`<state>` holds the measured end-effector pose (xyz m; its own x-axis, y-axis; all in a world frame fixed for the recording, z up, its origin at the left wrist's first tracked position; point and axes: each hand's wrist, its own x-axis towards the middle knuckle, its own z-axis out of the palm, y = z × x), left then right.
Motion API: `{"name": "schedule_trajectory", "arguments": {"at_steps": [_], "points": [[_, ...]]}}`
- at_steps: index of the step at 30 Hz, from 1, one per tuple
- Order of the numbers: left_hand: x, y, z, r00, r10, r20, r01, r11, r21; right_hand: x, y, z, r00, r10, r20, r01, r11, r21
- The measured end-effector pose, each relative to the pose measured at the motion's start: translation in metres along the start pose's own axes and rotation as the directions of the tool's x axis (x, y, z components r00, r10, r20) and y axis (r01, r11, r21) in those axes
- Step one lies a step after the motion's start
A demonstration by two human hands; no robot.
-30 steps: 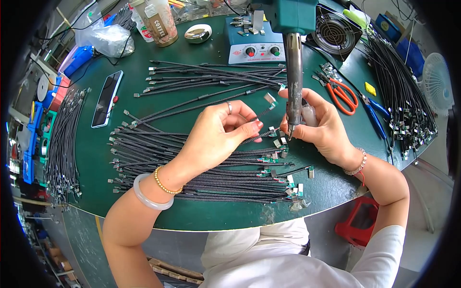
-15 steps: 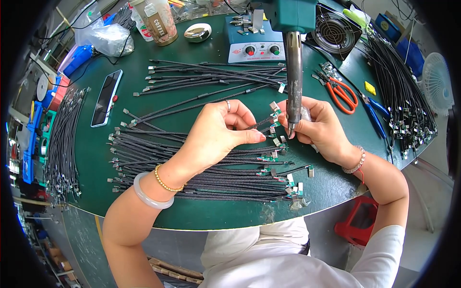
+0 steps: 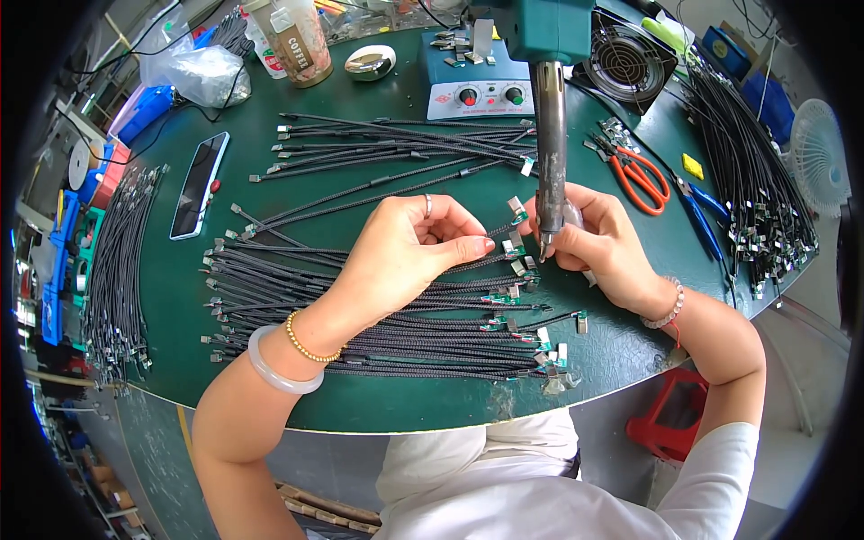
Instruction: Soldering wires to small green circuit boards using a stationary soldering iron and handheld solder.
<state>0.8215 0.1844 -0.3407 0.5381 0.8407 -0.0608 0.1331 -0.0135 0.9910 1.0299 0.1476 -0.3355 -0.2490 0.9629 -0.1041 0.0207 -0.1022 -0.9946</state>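
Observation:
Thumb and fingers of my left hand pinch a black braided cable close to its end. That end carries a silver metal connector with a bit of green board. My right hand is closed just behind the soldering iron, which hangs down from a green holder. Something pale and shiny shows at the right fingers, but the iron hides most of it. Below the left hand lies a row of similar cables, their connector ends toward the right.
A blue soldering control box with loose connectors on top stands behind. More cables lie in front of it. Orange-handled pliers, blue-handled cutters and a cable bundle are at right; a phone is at left.
My left hand has shifted slightly left, and the held cable's connector end sits a little higher. The right hand stays almost in place behind the iron.

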Motion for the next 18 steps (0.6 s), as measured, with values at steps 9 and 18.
{"name": "schedule_trajectory", "arguments": {"at_steps": [9,18], "points": [[0.0003,-0.0008,-0.001,0.999,-0.018,0.032,0.016,0.998,0.065,0.0027,0.0072,-0.0015,1.0,0.004,-0.027,-0.007,0.992,-0.126],[-0.0043,-0.0035,-0.004,1.0,-0.002,0.024,0.0,0.998,0.07,0.0014,0.0017,0.007,1.0,-0.007,-0.015,0.005,0.992,-0.129]]}}
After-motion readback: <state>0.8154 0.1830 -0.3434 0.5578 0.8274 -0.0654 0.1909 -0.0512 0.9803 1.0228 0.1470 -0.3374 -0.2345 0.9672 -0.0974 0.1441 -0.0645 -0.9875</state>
